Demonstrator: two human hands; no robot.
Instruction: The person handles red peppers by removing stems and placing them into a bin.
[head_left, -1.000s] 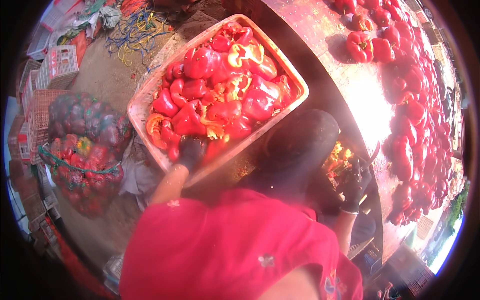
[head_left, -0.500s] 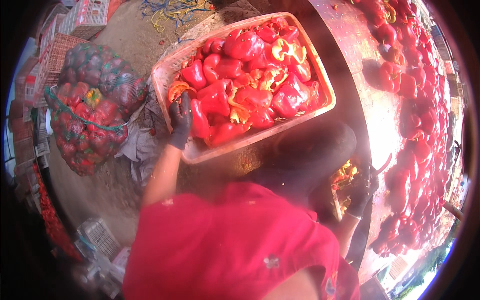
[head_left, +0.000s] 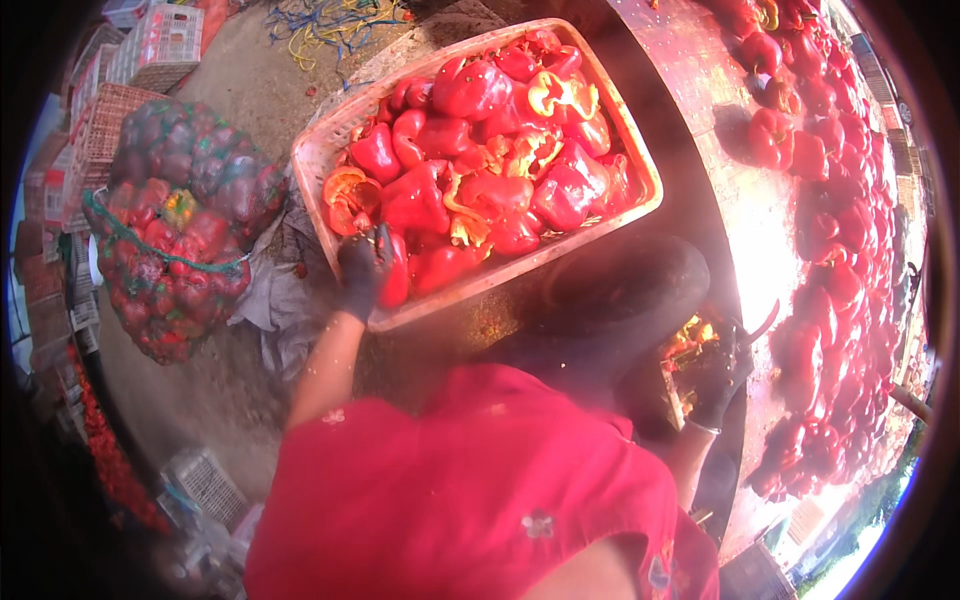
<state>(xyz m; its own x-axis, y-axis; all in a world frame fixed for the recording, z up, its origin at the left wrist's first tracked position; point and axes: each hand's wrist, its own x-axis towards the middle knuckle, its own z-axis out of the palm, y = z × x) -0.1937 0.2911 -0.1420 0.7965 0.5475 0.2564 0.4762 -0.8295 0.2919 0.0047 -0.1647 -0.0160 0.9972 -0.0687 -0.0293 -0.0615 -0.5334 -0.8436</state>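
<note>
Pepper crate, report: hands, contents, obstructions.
Left hand over left wall of crate, grip unclear. Right hand beside table, apparently holding thin curved tool. Crate heaped with red peppers; nothing seen blocking it.

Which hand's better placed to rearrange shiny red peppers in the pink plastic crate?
Likely the black-gloved left hand: it's at the crate, beside the peppers; the right hand, also black-gloved, is farther away.

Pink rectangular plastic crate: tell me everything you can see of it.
The pink rectangular plastic crate has rounded corners, a broad rim and slotted inner walls. It sits open side up, turned askew, at the view's upper middle. Glossy red bell peppers, some open with orange insides, heap inside and hide its floor. The black-gloved left hand overlaps its near left corner; whether it grips the rim cannot be told.
</note>
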